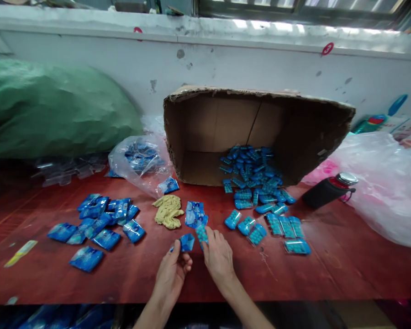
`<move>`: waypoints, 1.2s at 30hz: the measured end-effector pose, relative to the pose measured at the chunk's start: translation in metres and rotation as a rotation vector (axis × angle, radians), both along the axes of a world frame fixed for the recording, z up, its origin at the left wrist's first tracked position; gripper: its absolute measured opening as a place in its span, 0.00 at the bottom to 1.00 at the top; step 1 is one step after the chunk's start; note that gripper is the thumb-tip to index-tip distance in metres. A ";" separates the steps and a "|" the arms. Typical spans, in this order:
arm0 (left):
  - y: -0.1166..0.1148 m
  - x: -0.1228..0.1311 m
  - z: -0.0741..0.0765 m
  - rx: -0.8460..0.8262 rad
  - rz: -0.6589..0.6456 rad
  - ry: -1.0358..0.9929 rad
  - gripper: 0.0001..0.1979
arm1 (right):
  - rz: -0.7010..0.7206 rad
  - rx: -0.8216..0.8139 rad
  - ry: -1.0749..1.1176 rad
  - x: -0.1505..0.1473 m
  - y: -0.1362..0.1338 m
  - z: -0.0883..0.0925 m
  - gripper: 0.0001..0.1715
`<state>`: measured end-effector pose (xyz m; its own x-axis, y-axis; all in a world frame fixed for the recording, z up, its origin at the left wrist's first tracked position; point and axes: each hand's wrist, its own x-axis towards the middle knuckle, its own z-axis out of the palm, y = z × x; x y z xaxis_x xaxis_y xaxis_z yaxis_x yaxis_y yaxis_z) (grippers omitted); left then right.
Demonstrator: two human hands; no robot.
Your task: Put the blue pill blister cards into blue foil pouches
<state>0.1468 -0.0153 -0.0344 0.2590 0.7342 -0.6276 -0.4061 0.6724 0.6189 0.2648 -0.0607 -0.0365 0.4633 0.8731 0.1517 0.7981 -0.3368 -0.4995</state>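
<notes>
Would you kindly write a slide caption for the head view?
Left hand holds a blue pouch, right hand a teal bubbled pack, before an open cardboard box.

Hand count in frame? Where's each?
2. Left hand: over the near part of the red table, holding a blue wrapper. Right hand: just to its right, holding a teal pack. No other hand shows.

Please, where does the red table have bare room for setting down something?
The red table looks bare right of the right hand, nearer than the teal packs, and between the left hand and the blue packets. It is crowded at the mouth of the cardboard box, where teal packs are heaped, and on the left, where blue packets overlap.
</notes>
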 end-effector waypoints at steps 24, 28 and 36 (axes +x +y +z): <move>0.002 -0.004 0.000 0.214 -0.044 0.043 0.15 | 0.253 0.195 0.934 0.021 -0.023 0.035 0.10; 0.004 -0.005 -0.001 0.297 -0.020 0.092 0.15 | 0.177 0.125 1.090 0.022 -0.023 0.038 0.11; 0.003 -0.006 0.003 0.252 -0.043 0.030 0.15 | 0.142 0.161 1.225 0.018 -0.023 0.032 0.12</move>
<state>0.1412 -0.0120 -0.0311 0.2778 0.8571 -0.4338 -0.3594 0.5115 0.7805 0.2824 -0.0834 -0.0049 0.2788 0.9386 -0.2034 -0.1978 -0.1511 -0.9685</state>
